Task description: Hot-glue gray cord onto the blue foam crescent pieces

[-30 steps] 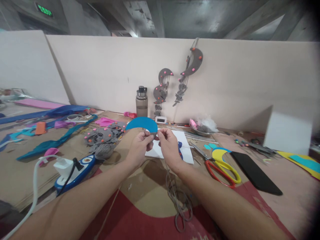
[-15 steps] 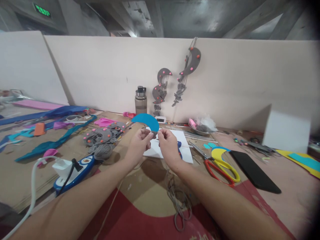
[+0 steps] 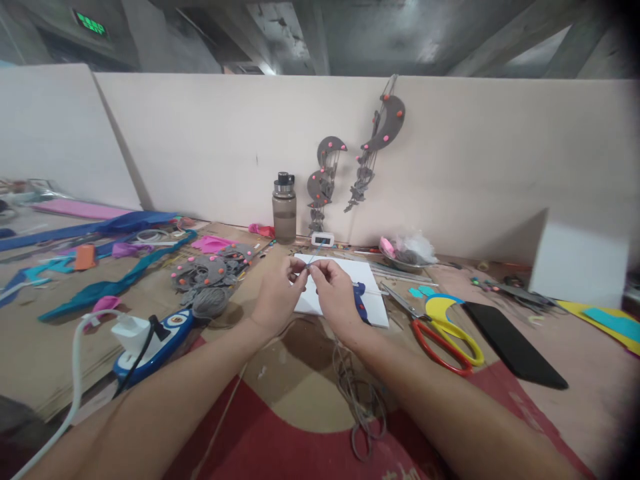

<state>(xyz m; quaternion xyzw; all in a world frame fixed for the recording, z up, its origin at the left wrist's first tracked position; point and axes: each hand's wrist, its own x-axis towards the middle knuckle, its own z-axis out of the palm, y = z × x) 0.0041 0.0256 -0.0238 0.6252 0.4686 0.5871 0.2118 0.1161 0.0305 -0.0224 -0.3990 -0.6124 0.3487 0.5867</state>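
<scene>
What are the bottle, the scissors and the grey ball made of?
Bottle: probably smooth plastic, maybe glass; it's brownish and see-through.
Scissors: blades look like grey metal, with a dull shine; smooth red and yellow handles, likely plastic.
Ball: matte yarn, by its wound strands; wool or acrylic, I can't tell.

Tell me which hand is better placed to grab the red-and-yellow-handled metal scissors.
The right hand, I'd judge: the scissors lie on its side, while the left hand would need to cross. Both seem to pinch a thin blue piece, so neither looks free.
</scene>
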